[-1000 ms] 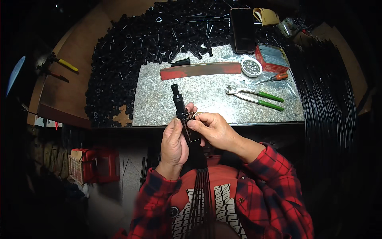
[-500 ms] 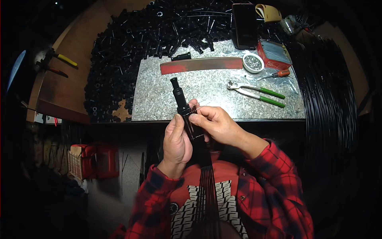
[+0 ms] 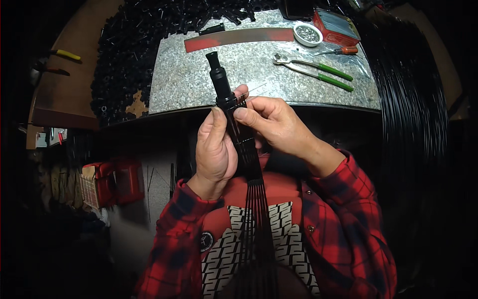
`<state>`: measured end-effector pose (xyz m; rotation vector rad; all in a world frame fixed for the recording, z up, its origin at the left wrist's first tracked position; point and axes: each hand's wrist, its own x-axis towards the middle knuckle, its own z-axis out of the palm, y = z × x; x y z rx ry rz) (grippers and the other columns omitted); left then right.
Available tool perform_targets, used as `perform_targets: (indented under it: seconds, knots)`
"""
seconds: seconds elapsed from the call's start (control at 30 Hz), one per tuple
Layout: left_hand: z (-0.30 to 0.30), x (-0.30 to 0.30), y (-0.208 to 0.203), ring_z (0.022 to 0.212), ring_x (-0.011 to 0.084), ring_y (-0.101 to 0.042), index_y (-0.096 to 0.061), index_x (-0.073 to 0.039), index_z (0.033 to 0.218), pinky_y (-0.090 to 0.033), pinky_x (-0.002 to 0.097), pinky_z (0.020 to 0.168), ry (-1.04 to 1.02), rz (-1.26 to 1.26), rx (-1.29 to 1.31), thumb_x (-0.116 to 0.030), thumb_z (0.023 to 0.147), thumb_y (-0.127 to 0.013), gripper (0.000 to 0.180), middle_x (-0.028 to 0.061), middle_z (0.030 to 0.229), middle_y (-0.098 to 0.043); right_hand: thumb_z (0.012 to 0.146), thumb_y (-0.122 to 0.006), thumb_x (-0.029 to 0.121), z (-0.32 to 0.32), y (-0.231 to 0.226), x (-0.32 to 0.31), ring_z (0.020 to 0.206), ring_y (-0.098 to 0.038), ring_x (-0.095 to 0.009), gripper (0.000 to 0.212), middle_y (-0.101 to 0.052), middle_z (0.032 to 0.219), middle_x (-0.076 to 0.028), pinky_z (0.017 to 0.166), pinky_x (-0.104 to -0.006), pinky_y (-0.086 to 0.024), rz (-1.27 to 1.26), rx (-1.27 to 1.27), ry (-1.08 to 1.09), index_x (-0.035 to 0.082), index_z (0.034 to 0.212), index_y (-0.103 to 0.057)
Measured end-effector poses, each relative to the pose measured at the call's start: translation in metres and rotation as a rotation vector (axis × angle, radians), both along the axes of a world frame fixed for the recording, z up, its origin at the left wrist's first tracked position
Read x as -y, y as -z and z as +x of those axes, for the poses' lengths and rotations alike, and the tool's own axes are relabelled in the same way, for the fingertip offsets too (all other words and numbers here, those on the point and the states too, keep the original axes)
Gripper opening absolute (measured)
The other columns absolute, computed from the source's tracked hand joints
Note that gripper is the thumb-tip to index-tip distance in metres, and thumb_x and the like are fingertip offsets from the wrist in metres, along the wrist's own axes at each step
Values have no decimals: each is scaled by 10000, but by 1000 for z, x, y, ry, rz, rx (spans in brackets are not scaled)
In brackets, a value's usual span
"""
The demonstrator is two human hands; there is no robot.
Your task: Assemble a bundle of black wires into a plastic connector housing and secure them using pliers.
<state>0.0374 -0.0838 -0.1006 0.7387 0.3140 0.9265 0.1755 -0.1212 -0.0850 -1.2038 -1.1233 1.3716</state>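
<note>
My left hand point(image 3: 215, 152) is closed round an umbrella frame, a stepped black plastic runner point(image 3: 219, 82) with a bundle of thin black ribs point(image 3: 258, 209) running down toward my lap. The runner points up and slightly left, just beyond my left thumb. Bent in from the right, my right hand point(image 3: 281, 122) has its thumb and forefinger pinched at the ribs just below the runner's collar. A thin wire point(image 3: 258, 90) sticks out up and right beside those fingers. Whatever lies exactly between the right fingertips is too small and covered to make out.
Beyond my hands, the speckled tabletop point(image 3: 199, 74) holds green-handled pincers point(image 3: 318, 72), an orange-handled screwdriver point(image 3: 347, 51), a white bowl point(image 3: 307, 35) of small metal pieces, a red box point(image 3: 336, 27) and a long strip point(image 3: 239, 40). Black parts point(image 3: 134, 45) are heaped left; black rods point(image 3: 413, 94) hang right.
The view has tipped downward, so the table and its tools sit higher in the picture. Both hands keep their hold on the umbrella frame, with the fingers barely shifted.
</note>
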Motion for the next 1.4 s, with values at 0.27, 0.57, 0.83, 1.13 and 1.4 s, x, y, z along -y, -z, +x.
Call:
perform_targets:
  seconds: [0.27,0.57,0.83,1.13,1.4]
  knots:
    - [-3,23,-4,1107,194,-544,-441,31,1294,-474,320,932,38,-21,12,-300,1010,-358,444,125,1345,-463,948,-554,254,-4,-4,25,476,-492,-31,266,-511,592,42,426,-184,-396,26,-5,26,45,787,-585]
    - [-5,18,7,899,182,-628,-436,26,1305,-560,295,701,61,16,44,-307,1005,-375,452,133,1201,-563,926,-577,277,-7,7,23,445,-495,-44,306,-532,566,21,404,-198,-387,30,-42,81,38,736,-573]
    - [0,-15,8,1239,253,-450,-417,85,1296,-351,377,1056,12,90,-28,-298,993,-413,488,190,1361,-429,943,-565,244,2,11,-7,488,-506,-41,256,-525,626,36,438,-187,-400,41,-31,45,48,779,-560]
    - [-1,-48,15,1333,266,-347,-433,60,1310,-388,363,1030,69,233,-15,-277,1006,-377,458,209,1455,-313,929,-579,198,6,7,-38,488,-492,-45,223,-536,633,21,438,-194,-387,54,-46,12,43,771,-560]
    - [-2,-52,14,1281,308,-414,-442,51,1301,-384,385,1038,-24,241,-34,-224,995,-413,412,267,1459,-259,955,-538,203,11,16,-51,522,-480,-33,230,-535,660,33,478,-189,-384,86,-13,-60,63,771,-542]
